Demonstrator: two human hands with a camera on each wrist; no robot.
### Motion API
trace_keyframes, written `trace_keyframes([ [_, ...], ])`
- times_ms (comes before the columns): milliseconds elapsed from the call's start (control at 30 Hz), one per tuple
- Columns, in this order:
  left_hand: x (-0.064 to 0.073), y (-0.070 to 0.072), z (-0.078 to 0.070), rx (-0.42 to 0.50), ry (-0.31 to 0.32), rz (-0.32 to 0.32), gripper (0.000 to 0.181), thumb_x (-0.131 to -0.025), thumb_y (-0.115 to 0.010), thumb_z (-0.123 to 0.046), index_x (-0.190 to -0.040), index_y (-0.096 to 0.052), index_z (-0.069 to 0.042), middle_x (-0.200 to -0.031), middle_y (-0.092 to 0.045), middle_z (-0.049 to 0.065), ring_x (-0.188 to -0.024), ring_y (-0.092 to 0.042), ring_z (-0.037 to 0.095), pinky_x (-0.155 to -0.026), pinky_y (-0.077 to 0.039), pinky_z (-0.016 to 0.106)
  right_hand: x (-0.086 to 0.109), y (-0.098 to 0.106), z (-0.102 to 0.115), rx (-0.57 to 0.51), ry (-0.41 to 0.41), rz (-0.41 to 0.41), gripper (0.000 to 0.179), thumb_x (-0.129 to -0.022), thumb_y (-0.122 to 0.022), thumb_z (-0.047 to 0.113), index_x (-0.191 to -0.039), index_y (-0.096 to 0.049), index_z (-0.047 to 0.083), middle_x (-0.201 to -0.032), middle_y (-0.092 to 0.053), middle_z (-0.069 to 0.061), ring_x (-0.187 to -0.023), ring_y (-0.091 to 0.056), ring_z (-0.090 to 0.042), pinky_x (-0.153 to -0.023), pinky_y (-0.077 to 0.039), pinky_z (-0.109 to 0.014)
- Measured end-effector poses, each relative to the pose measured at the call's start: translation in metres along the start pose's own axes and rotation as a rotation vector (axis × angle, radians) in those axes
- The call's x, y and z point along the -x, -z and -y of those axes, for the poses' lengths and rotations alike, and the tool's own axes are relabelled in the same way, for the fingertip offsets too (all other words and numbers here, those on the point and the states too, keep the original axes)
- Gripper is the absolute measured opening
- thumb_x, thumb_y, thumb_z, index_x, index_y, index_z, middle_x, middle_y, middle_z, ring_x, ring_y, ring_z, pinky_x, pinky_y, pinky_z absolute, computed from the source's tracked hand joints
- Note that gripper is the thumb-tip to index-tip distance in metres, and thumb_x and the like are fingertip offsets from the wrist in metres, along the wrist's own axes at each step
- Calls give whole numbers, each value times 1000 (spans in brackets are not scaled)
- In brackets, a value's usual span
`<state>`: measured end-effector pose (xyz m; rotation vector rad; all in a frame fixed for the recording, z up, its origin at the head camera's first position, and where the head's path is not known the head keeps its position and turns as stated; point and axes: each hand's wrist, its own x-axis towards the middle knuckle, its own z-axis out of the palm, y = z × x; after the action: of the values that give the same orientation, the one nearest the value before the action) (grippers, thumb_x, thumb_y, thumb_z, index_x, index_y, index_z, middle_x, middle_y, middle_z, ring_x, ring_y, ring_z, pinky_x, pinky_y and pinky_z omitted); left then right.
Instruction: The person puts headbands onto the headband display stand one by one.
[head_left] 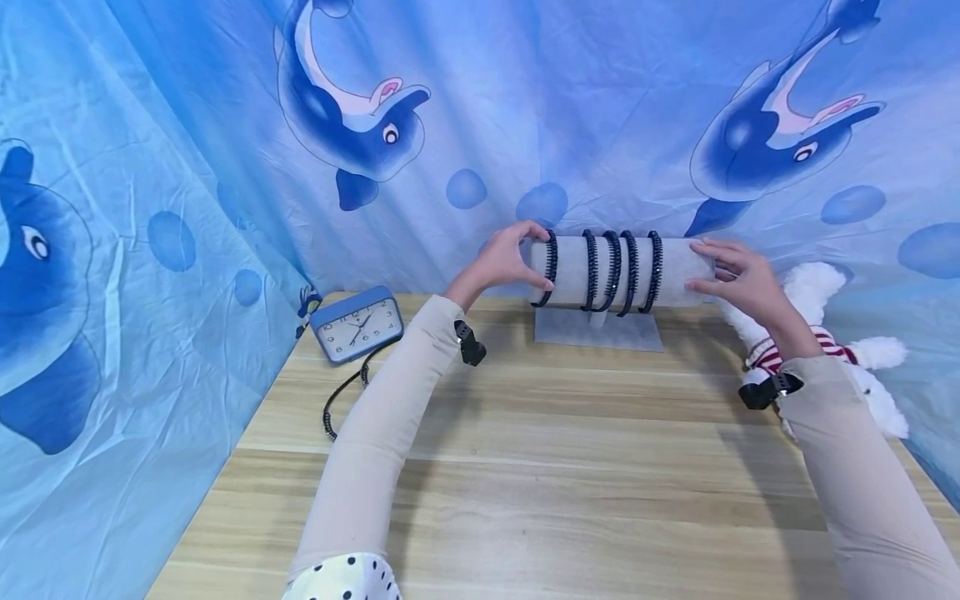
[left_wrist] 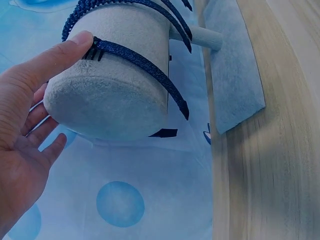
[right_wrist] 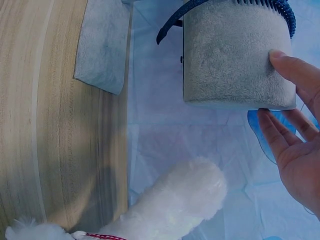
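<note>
A blue dolphin-print curtain [head_left: 480,100] backs the wooden table [head_left: 570,467]. The left hand [head_left: 502,258], thumb and fingers curved well apart, holds the endmost headband [head_left: 552,258], dark, slim and toothed, on a grey plush stand [head_left: 570,271]; the right hand [head_left: 744,279], fingers half-curled, grips its other end. Four similar headbands [head_left: 592,271] lie between.

The setting is a curtained-off tabletop nook — home or studio cannot be told — with dolphin-print fabric [head_left: 487,108] hanging behind and left of a wood-grain table [head_left: 562,500], plus a clock [head_left: 358,325] and a plush toy [head_left: 885,404].
</note>
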<state>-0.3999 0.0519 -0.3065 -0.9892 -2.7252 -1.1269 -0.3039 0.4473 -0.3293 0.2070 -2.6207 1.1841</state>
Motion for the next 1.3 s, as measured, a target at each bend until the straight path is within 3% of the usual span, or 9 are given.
trace_keyframes([
  [233,-8,-3,-3,58,-50,15,80,-65,-98,-31,-132,-58,-13,-137,-59,1,-131,-51,19,-114,-44,32,-1,0,0,10,-9,3,66,-90,-80,26,-149,-53,16,-158,-42,-8,-141,-45,-31,-113,-43,-17],
  [433,-14,-7,-5,42,-48,17,81,-64,-99,-33,-132,-59,-15,-137,-60,0,-133,-51,18,-116,-41,30,-1,0,1,11,-14,6,66,-90,-80,27,-150,-53,16,-159,-40,-10,-142,-43,-32,-119,-42,-32],
  [667,-16,-9,-11,25,-53,14,80,-65,-98,-34,-132,-60,-15,-138,-61,0,-134,-52,19,-118,-41,32,0,0,2,7,-14,9,66,-90,-80,27,-149,-53,17,-161,-39,-9,-143,-44,-32,-109,-43,-11],
  [800,-18,-12,-14,17,-47,20,80,-64,-99,-34,-132,-60,-16,-138,-62,-1,-135,-51,18,-119,-39,30,0,0,1,8,-8,11,66,-90,-79,27,-149,-53,17,-161,-38,-10,-143,-43,-30,-109,-42,-9],
  [967,-21,-17,-20,-9,-52,31,80,-64,-99,-34,-132,-60,-16,-139,-61,-2,-135,-51,17,-119,-39,29,1,0,0,12,-17,13,66,-91,-79,27,-150,-52,18,-162,-38,-10,-144,-41,-31,-121,-39,-36],
  [1100,-23,-21,-25,-49,-68,38,79,-65,-98,-34,-132,-60,-17,-139,-61,-3,-134,-52,16,-117,-40,28,1,0,1,5,-24,17,67,-91,-79,28,-151,-51,18,-163,-36,-9,-146,-39,-32,-121,-36,-51],
  [1167,-22,-23,-29,-71,-75,38,79,-65,-98,-35,-133,-60,-17,-139,-61,-3,-135,-52,17,-117,-41,28,2,1,2,5,-25,18,67,-91,-79,28,-151,-51,18,-163,-36,-9,-146,-39,-32,-122,-37,-47],
  [1300,-22,-28,-35,-129,-89,29,80,-66,-97,-38,-134,-59,-18,-141,-60,-3,-135,-52,17,-117,-41,30,3,1,3,6,-19,15,66,-91,-79,27,-151,-51,18,-163,-36,-8,-146,-40,-30,-118,-41,-26],
])
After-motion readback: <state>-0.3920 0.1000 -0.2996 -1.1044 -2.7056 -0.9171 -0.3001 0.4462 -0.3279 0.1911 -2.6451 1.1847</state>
